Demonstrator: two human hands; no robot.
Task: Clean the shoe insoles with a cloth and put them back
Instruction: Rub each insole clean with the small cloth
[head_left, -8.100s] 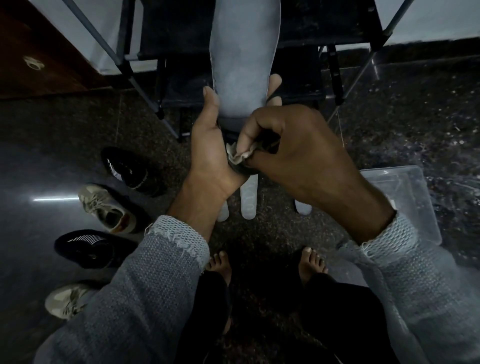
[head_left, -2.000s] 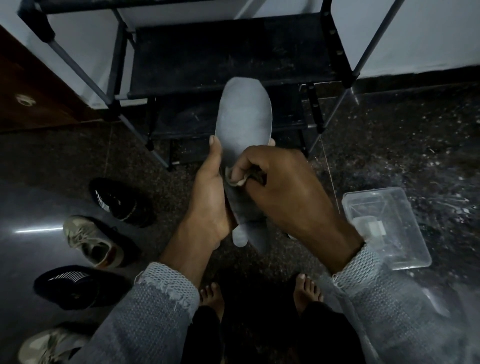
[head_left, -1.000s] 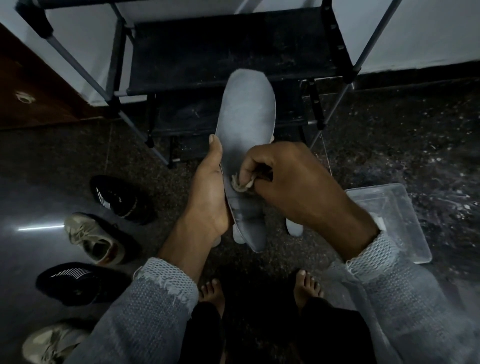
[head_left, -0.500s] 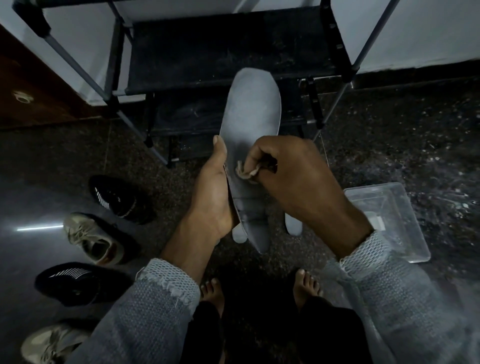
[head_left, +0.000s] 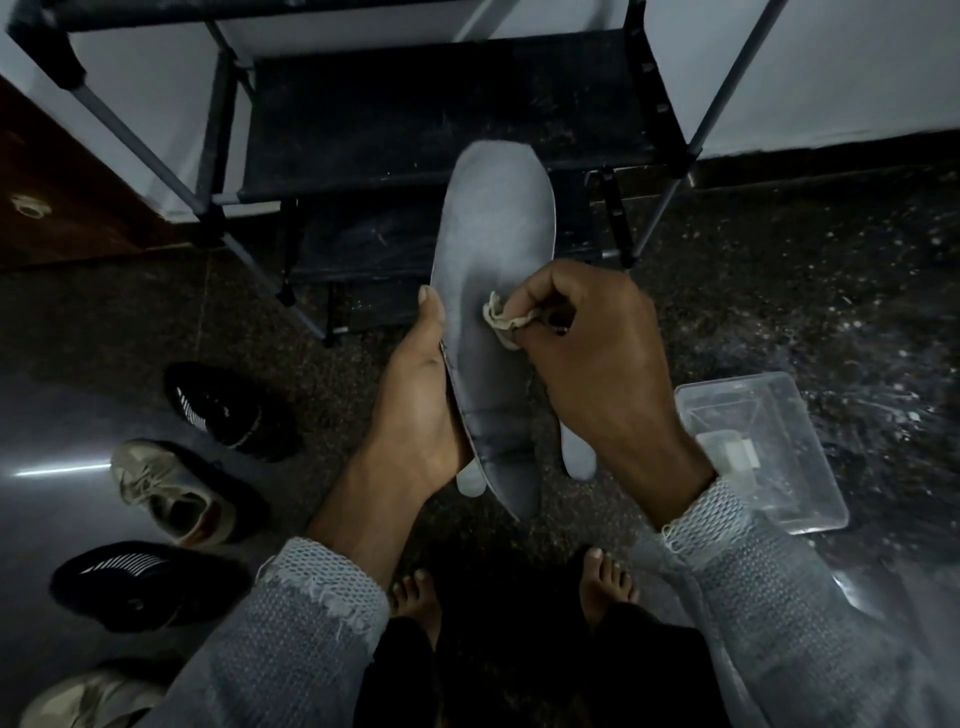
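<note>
A grey insole (head_left: 493, 249) stands upright in front of me, toe end up. My left hand (head_left: 415, 410) grips its lower left edge, thumb along the side. My right hand (head_left: 597, 358) pinches a small crumpled pale cloth (head_left: 501, 319) and presses it against the middle of the insole. Two more pale insoles (head_left: 577, 457) lie on the floor below, mostly hidden behind my hands.
Two black shoes (head_left: 228, 410) and two beige sneakers (head_left: 166, 491) line the floor at the left. A clear plastic box (head_left: 763, 447) sits on the floor at the right. A black shoe rack (head_left: 415, 109) stands ahead against the wall. My bare feet (head_left: 608, 577) are below.
The cloth in my right hand has moved up from the heel part to the middle of the insole. My left hand keeps its hold.
</note>
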